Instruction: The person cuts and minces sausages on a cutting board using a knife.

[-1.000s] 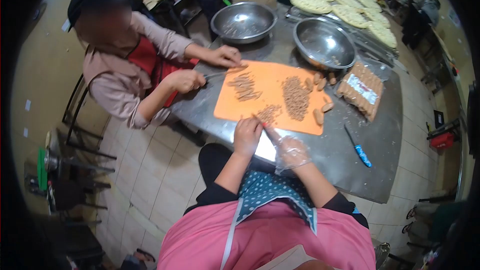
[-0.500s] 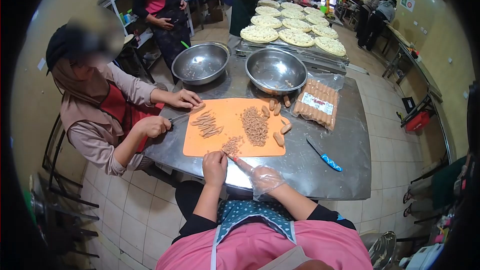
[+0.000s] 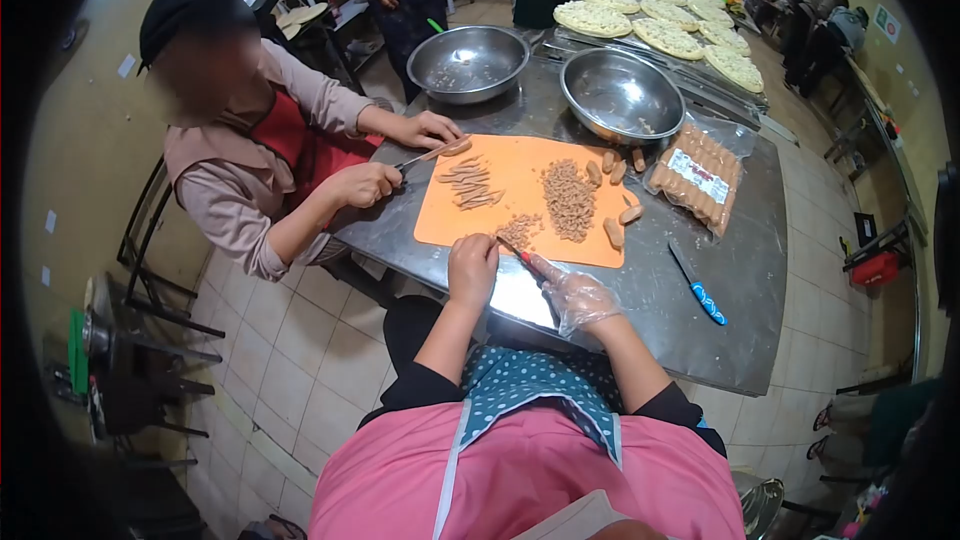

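My right hand (image 3: 580, 300), in a clear plastic glove, grips a red-handled knife (image 3: 525, 257) at the front edge of the orange cutting board (image 3: 510, 152). Beside the blade, my left hand (image 3: 472, 268) is bare and closed; whatever its fingers hold is hidden. A small heap of chopped sausage (image 3: 521, 231) lies just beyond the blade. Farther up the board are a larger pile of sausage bits (image 3: 570, 202) and a group of sausage strips (image 3: 470, 184). Several sausage pieces (image 3: 614, 233) lie along the board's right edge.
Across the left corner, a co-worker's hand (image 3: 368, 184) holds a knife against a sausage (image 3: 455, 147). Two steel bowls (image 3: 468, 80) (image 3: 625, 100) stand behind the board. Right of it lie packed sausages (image 3: 700, 175) and a blue-handled knife (image 3: 708, 303). Topped pizza bases (image 3: 668, 38) sit beyond.
The camera view has turned, so the table appears farther up and right. Both my hands stay at the board's front edge, with the knife still in the right.
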`<control>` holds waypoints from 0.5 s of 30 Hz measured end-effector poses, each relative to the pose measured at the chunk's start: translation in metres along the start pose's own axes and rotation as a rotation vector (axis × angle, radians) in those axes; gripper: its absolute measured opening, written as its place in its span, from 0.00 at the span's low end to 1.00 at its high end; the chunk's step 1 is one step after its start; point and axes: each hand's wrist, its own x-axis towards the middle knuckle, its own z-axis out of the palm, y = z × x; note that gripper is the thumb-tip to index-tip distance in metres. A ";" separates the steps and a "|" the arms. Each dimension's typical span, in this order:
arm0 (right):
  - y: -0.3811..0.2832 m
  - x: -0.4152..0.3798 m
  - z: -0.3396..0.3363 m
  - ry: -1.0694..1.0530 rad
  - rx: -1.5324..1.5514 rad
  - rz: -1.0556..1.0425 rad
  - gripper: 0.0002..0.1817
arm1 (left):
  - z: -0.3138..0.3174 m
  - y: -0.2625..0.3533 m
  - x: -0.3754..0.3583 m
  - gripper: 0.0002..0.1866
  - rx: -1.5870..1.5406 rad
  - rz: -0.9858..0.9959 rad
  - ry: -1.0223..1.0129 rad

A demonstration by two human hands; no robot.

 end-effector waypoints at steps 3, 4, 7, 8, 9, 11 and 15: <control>0.011 0.011 0.005 0.054 0.038 0.007 0.26 | 0.001 -0.003 0.004 0.04 -0.005 0.002 -0.002; 0.010 0.011 0.002 0.097 0.062 0.049 0.26 | 0.002 -0.004 0.006 0.04 -0.001 0.003 -0.003; 0.007 0.007 -0.014 0.124 0.101 0.154 0.25 | 0.005 -0.009 0.011 0.04 -0.002 -0.001 0.002; 0.016 0.011 -0.011 0.160 0.148 0.163 0.25 | 0.006 -0.011 0.012 0.04 -0.007 -0.002 0.007; 0.020 0.012 -0.011 0.199 0.193 0.170 0.25 | 0.006 -0.012 0.013 0.04 -0.006 -0.004 0.009; 0.024 0.010 -0.012 0.227 0.200 0.150 0.25 | 0.007 -0.014 0.014 0.04 -0.028 -0.015 0.003; 0.007 -0.002 -0.024 0.215 0.120 0.156 0.25 | 0.005 -0.011 0.013 0.04 -0.038 -0.023 0.012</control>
